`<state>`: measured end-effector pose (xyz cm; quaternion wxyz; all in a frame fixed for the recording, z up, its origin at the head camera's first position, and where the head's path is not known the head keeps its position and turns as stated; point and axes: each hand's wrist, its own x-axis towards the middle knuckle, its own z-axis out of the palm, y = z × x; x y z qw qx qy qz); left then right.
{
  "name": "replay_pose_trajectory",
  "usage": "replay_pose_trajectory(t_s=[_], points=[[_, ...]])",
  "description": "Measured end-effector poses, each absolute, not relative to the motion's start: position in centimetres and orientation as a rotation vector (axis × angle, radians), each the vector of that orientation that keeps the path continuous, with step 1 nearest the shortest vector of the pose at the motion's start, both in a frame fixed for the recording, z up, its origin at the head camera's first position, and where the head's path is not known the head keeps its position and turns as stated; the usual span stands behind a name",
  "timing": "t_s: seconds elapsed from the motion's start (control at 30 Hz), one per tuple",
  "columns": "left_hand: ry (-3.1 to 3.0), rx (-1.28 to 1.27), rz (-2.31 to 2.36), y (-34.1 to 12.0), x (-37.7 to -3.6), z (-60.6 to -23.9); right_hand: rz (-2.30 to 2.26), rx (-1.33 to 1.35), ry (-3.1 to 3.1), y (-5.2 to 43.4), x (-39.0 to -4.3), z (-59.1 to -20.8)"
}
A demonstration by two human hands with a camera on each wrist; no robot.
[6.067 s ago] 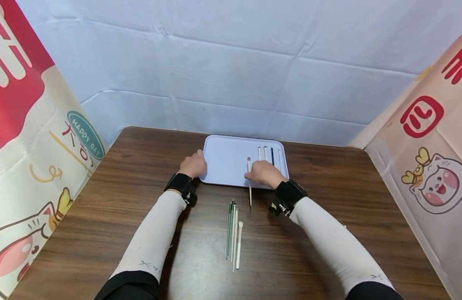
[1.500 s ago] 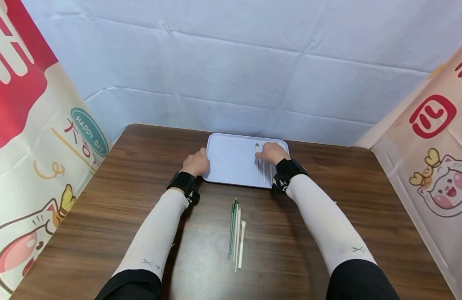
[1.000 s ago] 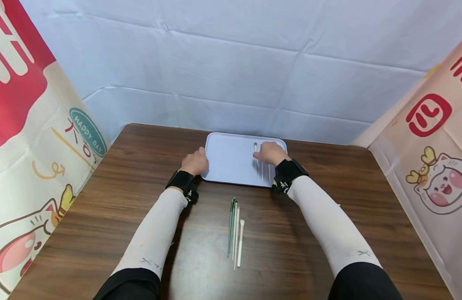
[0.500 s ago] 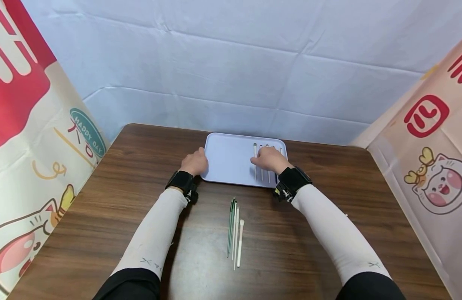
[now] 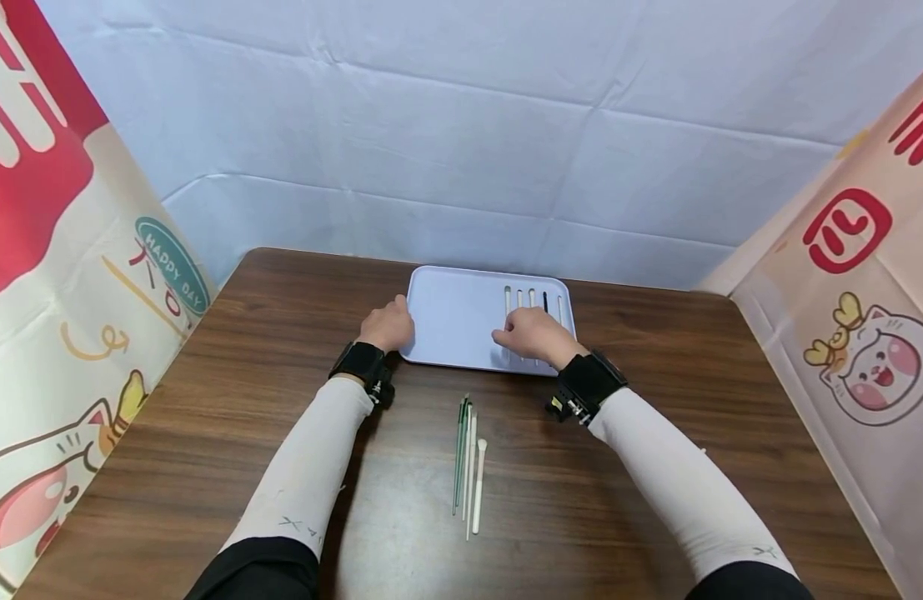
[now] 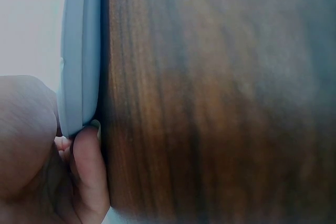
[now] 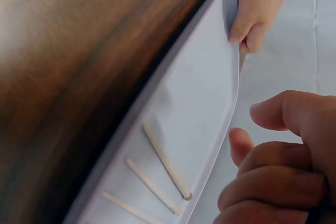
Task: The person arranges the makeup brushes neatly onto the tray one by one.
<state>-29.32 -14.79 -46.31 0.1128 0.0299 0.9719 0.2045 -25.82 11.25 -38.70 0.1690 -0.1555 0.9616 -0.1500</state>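
Observation:
A white rectangular tray (image 5: 453, 321) lies at the table's far edge. My left hand (image 5: 388, 325) grips its left end; the left wrist view shows a fingertip against the tray's rim (image 6: 81, 77). Several slim makeup brushes (image 5: 508, 298) lie side by side in the tray's right part, tips pointing away from me. Over their lower ends hovers my right hand (image 5: 539, 335), holding nothing. In the right wrist view its thumb and index finger stand apart, the other fingers loosely bent, and a pale brush (image 7: 167, 161) shows in the tray.
In front of the tray on the brown wooden table (image 5: 303, 317), green brushes (image 5: 459, 458) and pale brushes (image 5: 479, 487) lie in a loose bunch. A white cloth (image 5: 461, 150) hangs behind the table, with printed sheets at both sides.
Earlier, my right hand held a brush over the tray's front edge; that brush now lies leftmost in the row. The empty hand has since drawn back towards me. My left hand stays put.

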Motion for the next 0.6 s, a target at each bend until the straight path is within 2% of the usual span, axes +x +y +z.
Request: replay_pose_trajectory(t_s=[0.6], points=[[2.836,0.063,0.608,-14.5,-29.3,-46.3,-0.418,-0.521,2.73,11.6,-22.1,-39.2]])
